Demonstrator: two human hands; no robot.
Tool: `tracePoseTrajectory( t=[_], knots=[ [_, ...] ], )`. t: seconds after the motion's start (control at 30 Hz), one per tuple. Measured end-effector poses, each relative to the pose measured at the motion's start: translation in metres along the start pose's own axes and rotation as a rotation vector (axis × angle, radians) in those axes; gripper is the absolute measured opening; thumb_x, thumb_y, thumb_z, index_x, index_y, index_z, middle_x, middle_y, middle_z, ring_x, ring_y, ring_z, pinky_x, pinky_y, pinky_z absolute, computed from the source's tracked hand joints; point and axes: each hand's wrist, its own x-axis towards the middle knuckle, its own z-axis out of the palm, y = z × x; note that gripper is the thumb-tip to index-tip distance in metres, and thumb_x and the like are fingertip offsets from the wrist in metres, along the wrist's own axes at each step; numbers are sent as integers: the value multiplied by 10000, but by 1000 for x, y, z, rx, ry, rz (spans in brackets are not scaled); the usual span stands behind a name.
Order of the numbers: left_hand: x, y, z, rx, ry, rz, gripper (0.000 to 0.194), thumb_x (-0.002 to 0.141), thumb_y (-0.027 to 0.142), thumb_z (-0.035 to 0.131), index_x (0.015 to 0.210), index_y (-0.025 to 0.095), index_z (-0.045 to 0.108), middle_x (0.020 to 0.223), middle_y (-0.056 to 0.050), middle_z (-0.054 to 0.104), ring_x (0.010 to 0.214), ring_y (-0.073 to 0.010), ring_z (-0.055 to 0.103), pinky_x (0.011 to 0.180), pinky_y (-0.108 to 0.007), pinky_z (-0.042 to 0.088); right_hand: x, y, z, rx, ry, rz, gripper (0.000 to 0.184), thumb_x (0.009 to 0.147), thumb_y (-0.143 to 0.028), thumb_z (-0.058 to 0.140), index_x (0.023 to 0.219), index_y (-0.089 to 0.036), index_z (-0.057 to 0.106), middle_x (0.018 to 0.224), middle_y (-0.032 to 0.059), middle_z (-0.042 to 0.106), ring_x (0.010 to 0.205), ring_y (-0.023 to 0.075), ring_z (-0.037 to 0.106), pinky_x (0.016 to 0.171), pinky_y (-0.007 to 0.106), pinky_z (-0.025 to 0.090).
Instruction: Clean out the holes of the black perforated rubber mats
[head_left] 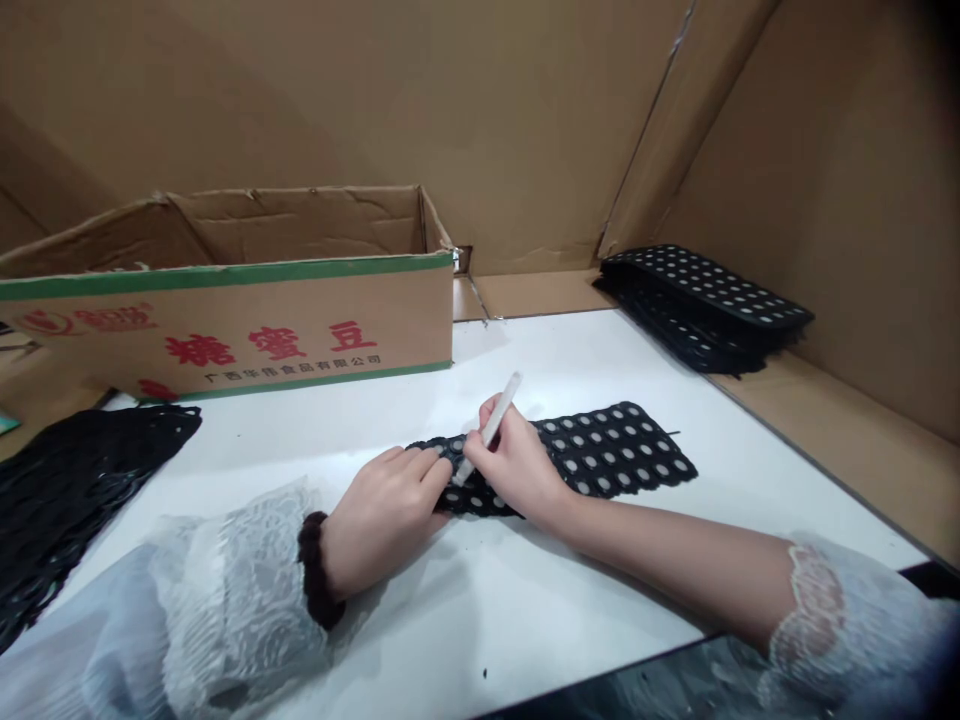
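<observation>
Right hand [519, 465] pinches a white stick [502, 408]; left hand [384, 508] grips one end of a dotted black sheet [616, 452]; carton [247, 312] reads 糖蜜豆 in red, 广西华伟食品有限公司 beneath.

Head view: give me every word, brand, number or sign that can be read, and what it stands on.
"糖蜜豆": large red characters on the front of the cardboard box.
"广西华伟食品有限公司": smaller dark characters below it.
Red logo lettering, upper left of that front: too blurred to read.
No readable numbers.
</observation>
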Motion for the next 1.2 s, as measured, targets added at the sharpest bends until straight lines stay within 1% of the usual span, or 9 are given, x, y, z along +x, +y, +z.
tracePoseTrajectory(
  t=[0.2, 0.4, 0.53, 0.7, 0.83, 0.97, 1.03, 1.1, 1.2],
  knots=[
    [1, -1, 1, 12, 34, -3, 67, 699, 165, 509, 665, 161, 451, 649, -17, 526, 587, -173, 482, 528, -295, 392, -1, 0, 1, -72, 3, -32, 95, 691, -186, 394, 765, -204, 337, 623, -42, 400, 538, 102, 398, 529, 227, 327],
    [-2, 1, 10, 62, 140, -10, 80, 687, 186, 488, 621, 166, 448, 578, -13, 512, 538, -166, 484, 493, -284, 377, -1, -1, 0, -123, -79, -71, 115, 684, -163, 374, 773, -204, 313, 601, -49, 359, 500, 92, 365, 514, 226, 311],
    [-1, 2, 13, 83, 158, -70, 73, 684, 188, 463, 615, 172, 442, 558, -17, 516, 524, -165, 493, 491, -280, 372, -1, -5, -2, -133, -123, -71, 113, 688, -158, 371, 760, -203, 297, 601, -46, 353, 497, 89, 357, 507, 223, 308],
    [1, 0, 11, 45, 80, -161, 28, 683, 181, 443, 664, 169, 459, 589, -21, 536, 527, -168, 502, 477, -274, 355, -4, -6, 0, -121, -144, -84, 113, 693, -159, 384, 777, -199, 320, 607, -41, 367, 502, 90, 352, 504, 224, 308],
    [0, -4, -5, -55, -70, -74, 15, 698, 160, 455, 697, 161, 470, 676, -30, 546, 615, -176, 514, 531, -275, 376, -3, -3, -1, -19, -108, -70, 101, 721, -186, 409, 776, -208, 327, 603, -51, 362, 512, 88, 368, 518, 217, 324],
    [3, -17, -26, -303, -248, -51, 168, 751, 345, 493, 803, 186, 506, 771, -7, 560, 671, -152, 526, 563, -245, 398, 4, -1, -6, 127, -6, -14, 96, 779, -284, 410, 780, -212, 346, 605, -52, 373, 520, 86, 388, 509, 207, 340],
    [6, -22, -27, -332, -200, -156, 234, 801, 398, 419, 878, 200, 517, 830, -12, 563, 736, -156, 531, 627, -258, 417, 7, -2, -9, 132, 9, -25, 131, 797, -336, 399, 787, -207, 379, 625, -42, 411, 539, 91, 411, 516, 210, 347],
    [7, -23, -21, -253, -104, -268, 259, 842, 350, 352, 965, 185, 509, 911, -46, 550, 831, -183, 517, 711, -306, 420, 9, -4, -12, 72, -35, -66, 154, 801, -347, 404, 770, -198, 419, 633, -32, 450, 555, 94, 432, 530, 216, 348],
    [5, -19, -7, -170, -73, -277, 263, 835, 255, 368, 1044, 144, 482, 985, -89, 515, 911, -216, 479, 782, -363, 406, 12, -7, -19, -57, -144, -147, 146, 787, -314, 437, 710, -190, 447, 616, -30, 480, 565, 97, 445, 547, 223, 341]
  ],
)
